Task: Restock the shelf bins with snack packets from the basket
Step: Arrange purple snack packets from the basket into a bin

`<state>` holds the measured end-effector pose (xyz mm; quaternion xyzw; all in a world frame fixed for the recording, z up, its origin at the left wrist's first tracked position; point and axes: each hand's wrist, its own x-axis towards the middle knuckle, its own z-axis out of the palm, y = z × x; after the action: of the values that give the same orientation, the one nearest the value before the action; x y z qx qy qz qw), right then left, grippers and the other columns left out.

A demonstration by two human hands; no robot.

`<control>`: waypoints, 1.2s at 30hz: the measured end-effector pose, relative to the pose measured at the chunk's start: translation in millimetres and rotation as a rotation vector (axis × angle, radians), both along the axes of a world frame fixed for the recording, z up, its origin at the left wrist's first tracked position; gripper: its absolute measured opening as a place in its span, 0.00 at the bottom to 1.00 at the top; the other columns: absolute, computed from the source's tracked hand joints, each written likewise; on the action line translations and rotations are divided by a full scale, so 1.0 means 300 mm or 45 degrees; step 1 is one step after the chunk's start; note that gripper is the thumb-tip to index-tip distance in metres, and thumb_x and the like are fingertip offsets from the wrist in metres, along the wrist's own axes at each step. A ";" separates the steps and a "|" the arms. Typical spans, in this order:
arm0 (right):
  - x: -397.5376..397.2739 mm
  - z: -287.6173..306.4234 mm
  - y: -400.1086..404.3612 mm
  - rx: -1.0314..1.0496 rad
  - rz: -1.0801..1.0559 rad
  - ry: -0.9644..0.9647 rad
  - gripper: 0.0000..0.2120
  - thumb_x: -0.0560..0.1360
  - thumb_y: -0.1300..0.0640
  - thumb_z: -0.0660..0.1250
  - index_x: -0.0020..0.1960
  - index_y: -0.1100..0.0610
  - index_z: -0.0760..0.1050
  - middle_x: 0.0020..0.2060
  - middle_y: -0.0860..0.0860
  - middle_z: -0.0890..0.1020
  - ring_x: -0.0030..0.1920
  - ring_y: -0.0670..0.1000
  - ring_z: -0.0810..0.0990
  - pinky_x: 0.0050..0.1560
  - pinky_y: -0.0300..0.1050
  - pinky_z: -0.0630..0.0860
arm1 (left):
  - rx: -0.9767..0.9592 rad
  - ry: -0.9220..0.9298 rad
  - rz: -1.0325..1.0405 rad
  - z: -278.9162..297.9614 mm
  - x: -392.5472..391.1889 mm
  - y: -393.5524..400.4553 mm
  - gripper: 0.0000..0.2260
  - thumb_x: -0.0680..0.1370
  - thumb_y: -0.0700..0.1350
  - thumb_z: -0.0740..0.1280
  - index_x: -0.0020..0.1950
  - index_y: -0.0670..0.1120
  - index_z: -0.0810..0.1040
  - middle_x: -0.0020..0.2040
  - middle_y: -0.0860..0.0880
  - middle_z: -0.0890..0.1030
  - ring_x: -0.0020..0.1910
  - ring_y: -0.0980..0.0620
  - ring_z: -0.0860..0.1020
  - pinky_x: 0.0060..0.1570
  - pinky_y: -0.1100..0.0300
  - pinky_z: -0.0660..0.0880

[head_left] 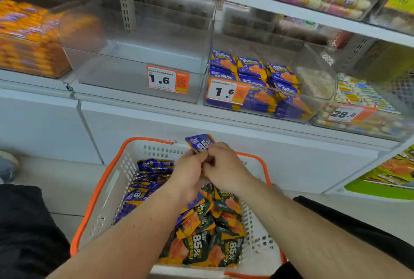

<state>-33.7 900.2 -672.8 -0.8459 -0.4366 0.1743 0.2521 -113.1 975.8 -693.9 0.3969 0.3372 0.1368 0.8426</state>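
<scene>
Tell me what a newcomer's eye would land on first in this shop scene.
First, the two hands, left hand and right hand, meeting over the white basket and gripping a purple snack packet together. Next, the heap of purple and dark green packets filling that basket below. Then, on the shelf above, the clear empty bin marked 1.6 beside the bin of purple packets.

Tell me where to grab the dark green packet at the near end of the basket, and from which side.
Grip the green packet by its near edge, coming from above on the near side. It lies almost flat on top of the pile, face up, so that edge is exposed; the basket wall and other packets crowd its sides. Both the left hand and right hand are busy with a purple packet.
</scene>
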 end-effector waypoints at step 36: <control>0.530 0.410 0.396 -0.053 -0.509 -0.179 0.34 0.69 0.37 0.71 0.70 0.51 0.72 0.68 0.51 0.75 0.68 0.56 0.71 0.63 0.50 0.72 | 2.501 0.557 0.362 0.255 0.316 0.403 0.13 0.68 0.52 0.77 0.47 0.48 0.80 0.39 0.50 0.82 0.44 0.44 0.79 0.55 0.52 0.60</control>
<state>125.2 1019.1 -549.9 -0.9308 -0.2729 0.0703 0.2330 -18.4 1096.7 -617.3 0.8862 0.2665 0.3769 0.0396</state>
